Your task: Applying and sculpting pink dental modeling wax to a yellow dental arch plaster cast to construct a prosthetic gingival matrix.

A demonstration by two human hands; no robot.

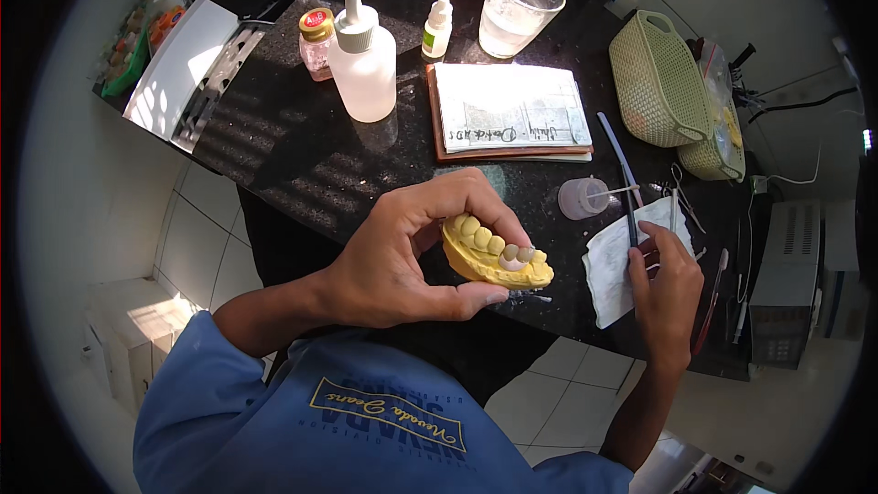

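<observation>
My left hand (393, 256) grips a yellow plaster dental cast (485, 261) between thumb and fingers, above the table's near edge. A row of teeth lies along the cast's top; one tooth has a pinkish-white patch at its base. My right hand (666, 288) is over a folded white cloth (611, 261), with thumb and fingers closed around the lower end of a slim dark tool (630, 210). The fingers partly hide that end. Beside it on the cloth is a thin metal instrument (674, 210). A small translucent cup (581, 199) with a thin stick in it stands just beyond the cloth.
Farther back are a white nozzle bottle (363, 69), a gold-lidded jar (316, 46), a small dropper bottle (437, 29), a glass of liquid (517, 14) and a notepad (512, 110). Scissors (686, 197), a red-handled tool (712, 302) and green woven baskets (654, 78) are at right.
</observation>
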